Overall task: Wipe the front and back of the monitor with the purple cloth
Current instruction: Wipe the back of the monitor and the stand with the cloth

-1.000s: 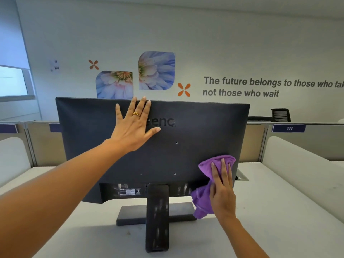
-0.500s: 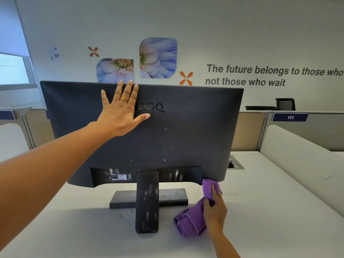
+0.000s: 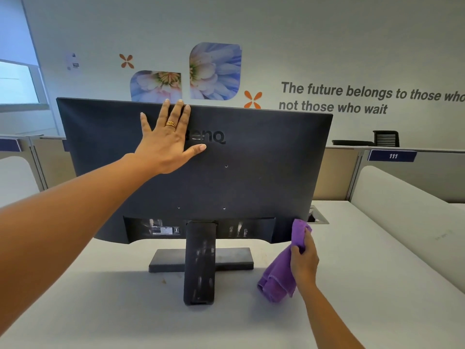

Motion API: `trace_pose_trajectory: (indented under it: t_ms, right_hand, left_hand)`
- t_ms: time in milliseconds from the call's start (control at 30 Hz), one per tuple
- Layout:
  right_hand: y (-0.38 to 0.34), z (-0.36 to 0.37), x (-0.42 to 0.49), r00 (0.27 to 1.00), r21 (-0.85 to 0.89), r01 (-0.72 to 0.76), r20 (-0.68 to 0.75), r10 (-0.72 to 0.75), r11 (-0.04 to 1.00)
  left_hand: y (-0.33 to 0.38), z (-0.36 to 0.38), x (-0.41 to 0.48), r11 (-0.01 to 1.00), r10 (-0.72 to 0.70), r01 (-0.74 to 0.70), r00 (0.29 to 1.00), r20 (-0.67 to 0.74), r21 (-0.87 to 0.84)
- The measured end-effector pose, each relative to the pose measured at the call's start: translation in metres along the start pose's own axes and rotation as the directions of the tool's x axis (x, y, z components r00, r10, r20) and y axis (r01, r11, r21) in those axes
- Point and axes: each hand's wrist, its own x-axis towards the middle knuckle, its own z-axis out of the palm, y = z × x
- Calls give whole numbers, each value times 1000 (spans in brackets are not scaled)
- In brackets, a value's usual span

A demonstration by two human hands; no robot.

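Showing its smudged black back, the monitor bears a flat left hand; right hand grips bunched purple cloth

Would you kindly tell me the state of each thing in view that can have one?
monitor: upright on its stand, back towards the camera.
stand: upright on the desk, streaked with pale smudges.
purple cloth: bunched, its top against the monitor's lower right corner.
left hand: open, flat on the monitor's back near the top edge.
right hand: gripping the purple cloth.
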Motion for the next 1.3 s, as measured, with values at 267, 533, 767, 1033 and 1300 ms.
trace_pose_trajectory:
  t_ms: [267,533,767,1033,1300]
  right_hand:
    - [-3,40,-64,989,76,-41,142,30,996]
    - [-32,53,-74,936,-37,350,46,-348,936]
    - [-38,67,-63,948,-276,314,148,-282,909]
    - [-10,47,-65,870,-454,485,335,-361,748]
    - [-31,41,-46,847,-293,522,64,-528,801]
  left_hand:
    - [-1,0,0,1000,5,-5,1000,-2,1]
    - [-2,0,-1,1000,11,-11,1000,-3,-3]
    - [-2,2,0,1000,18,-18,1000,-18,-4]
    - [-3,5,1,1000,23,-23,998,-50,-5]
    - [-3,6,0,1000,23,-23,998,-52,-5]
